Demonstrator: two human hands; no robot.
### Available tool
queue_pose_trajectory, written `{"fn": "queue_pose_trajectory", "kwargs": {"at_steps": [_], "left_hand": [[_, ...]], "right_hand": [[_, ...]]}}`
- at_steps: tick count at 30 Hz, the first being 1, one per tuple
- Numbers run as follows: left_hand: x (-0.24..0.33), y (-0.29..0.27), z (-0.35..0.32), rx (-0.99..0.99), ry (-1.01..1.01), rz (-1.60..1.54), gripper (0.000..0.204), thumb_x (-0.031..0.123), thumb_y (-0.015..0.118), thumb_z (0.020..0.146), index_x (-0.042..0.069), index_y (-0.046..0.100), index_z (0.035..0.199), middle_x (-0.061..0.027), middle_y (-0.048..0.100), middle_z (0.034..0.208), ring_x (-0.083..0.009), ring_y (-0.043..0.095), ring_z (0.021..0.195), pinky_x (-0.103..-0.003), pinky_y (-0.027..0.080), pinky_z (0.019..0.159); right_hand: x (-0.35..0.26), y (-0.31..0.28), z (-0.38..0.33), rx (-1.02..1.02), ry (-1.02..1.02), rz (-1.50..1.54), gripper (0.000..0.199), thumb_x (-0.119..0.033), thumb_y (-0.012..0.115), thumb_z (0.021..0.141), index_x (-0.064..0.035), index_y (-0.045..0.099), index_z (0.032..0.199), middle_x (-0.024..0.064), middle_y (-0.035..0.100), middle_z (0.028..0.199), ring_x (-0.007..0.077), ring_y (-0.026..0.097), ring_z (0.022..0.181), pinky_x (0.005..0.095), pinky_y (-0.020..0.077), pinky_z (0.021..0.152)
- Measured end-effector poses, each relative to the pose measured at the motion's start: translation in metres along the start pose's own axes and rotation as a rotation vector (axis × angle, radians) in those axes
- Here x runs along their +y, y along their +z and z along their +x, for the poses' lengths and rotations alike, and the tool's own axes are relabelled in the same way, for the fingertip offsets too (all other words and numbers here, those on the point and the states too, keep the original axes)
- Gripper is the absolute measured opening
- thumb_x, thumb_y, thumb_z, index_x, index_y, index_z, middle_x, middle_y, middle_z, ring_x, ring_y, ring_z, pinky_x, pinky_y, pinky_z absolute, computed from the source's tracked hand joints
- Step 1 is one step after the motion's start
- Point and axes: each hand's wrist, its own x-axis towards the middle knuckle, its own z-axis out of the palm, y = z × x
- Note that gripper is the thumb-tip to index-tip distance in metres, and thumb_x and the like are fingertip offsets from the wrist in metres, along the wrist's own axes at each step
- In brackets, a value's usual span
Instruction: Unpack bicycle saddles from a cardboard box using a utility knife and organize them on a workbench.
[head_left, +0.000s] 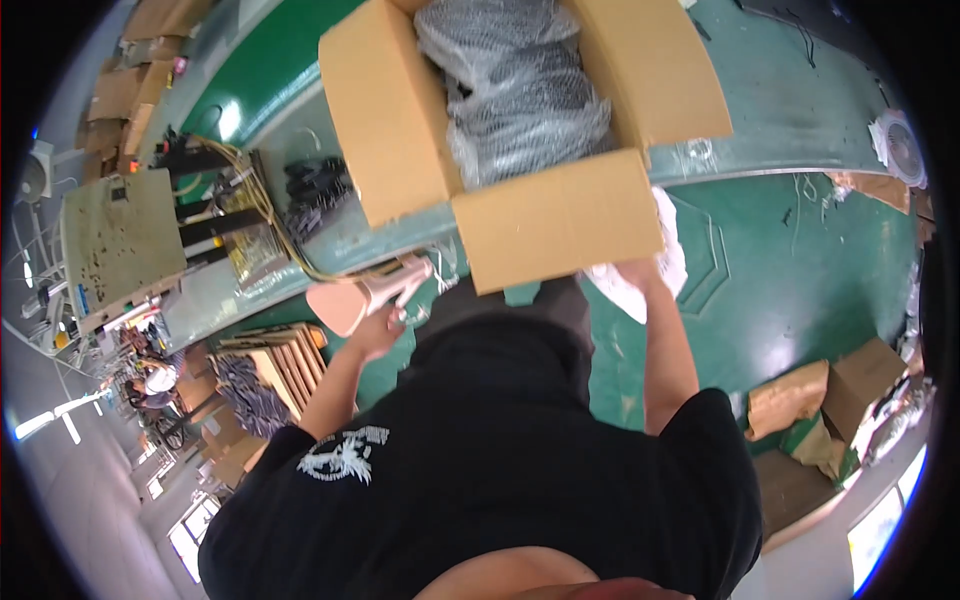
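In front of me an open cardboard box (pixel 560 220) stands on the bench, its flaps folded outward. Inside it lie dark things wrapped in clear bubble wrap (pixel 520 90). My left hand (pixel 378 333), left of the box and low by the bench edge, is closed at the pale end of a pale pink plastic thing (pixel 343 303) with a wide rounded end; its kind I cannot make out. Below the box's right corner my right hand (pixel 640 272) grips a crumpled white sheet (pixel 668 245), cloth or thin plastic. The near flap partly hides those fingers.
Dark bundled pieces (pixel 318 185) and a yellow hose (pixel 265 195) lie on the bench to the left. A worn metal panel (pixel 122 240) stands beyond. Flat boards (pixel 290 365) are stacked at left. Cardboard boxes (pixel 865 385) sit on the floor at right, and a fan (pixel 900 148) stands farther off.
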Motion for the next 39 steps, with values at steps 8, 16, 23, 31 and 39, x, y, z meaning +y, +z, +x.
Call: {"fn": "queue_pose_trajectory", "kwargs": {"at_steps": [8, 16, 23, 31, 39], "left_hand": [[-0.014, -0.012, 0.023, 0.014, 0.167, -0.094, 0.046, 0.025, 0.071, 0.092, -0.002, 0.062, 0.128, -0.0203, 0.072, 0.118, -0.0318, 0.071, 0.107, -0.041, 0.055, 0.095], [-0.055, -0.014, 0.040, -0.040, 0.187, -0.012, 0.039, 0.021, 0.073, 0.091, -0.001, 0.063, 0.122, -0.0201, 0.074, 0.110, -0.0315, 0.073, 0.101, -0.040, 0.057, 0.089], [-0.055, -0.024, 0.029, -0.065, 0.109, -0.009, 0.040, 0.021, 0.071, 0.093, -0.001, 0.063, 0.126, -0.0189, 0.073, 0.116, -0.0296, 0.072, 0.104, -0.038, 0.056, 0.091], [-0.050, 0.009, 0.056, -0.139, 0.068, -0.163, 0.044, 0.020, 0.072, 0.093, -0.003, 0.061, 0.129, -0.0195, 0.073, 0.115, -0.0272, 0.071, 0.103, -0.037, 0.056, 0.090], [0.002, 0.022, 0.030, -0.030, 0.153, -0.086, 0.046, 0.022, 0.070, 0.093, -0.001, 0.061, 0.132, -0.0190, 0.073, 0.115, -0.0287, 0.072, 0.104, -0.038, 0.056, 0.090]], "right_hand": [[-0.081, 0.000, -0.025, 0.003, 0.290, 0.177, 0.087, -0.041, 0.079, 0.079, -0.0004, 0.045, 0.149, 0.0270, 0.058, 0.141, 0.0397, 0.056, 0.132, 0.0450, 0.0463, 0.110], [-0.074, 0.067, -0.004, 0.352, 0.760, 0.427, 0.052, -0.026, 0.068, 0.089, -0.0010, 0.052, 0.133, 0.0270, 0.070, 0.117, 0.0447, 0.067, 0.111, 0.0509, 0.0519, 0.098], [-0.018, 0.012, -0.038, 0.257, 0.537, 0.072, 0.030, -0.011, 0.056, 0.083, -0.0013, 0.067, 0.109, 0.0267, 0.071, 0.107, 0.0442, 0.069, 0.103, 0.0527, 0.0542, 0.092], [0.032, -0.073, -0.153, 0.195, 0.217, -0.227, 0.019, -0.004, 0.057, 0.080, -0.0062, 0.068, 0.096, 0.0194, 0.070, 0.096, 0.0400, 0.067, 0.102, 0.0486, 0.0530, 0.090], [-0.015, -0.080, -0.147, 0.060, -0.660, -0.622, 0.007, -0.023, 0.065, 0.078, -0.0163, 0.067, 0.075, 0.0031, 0.061, 0.085, 0.0255, 0.061, 0.092, 0.0399, 0.0484, 0.083]]}}
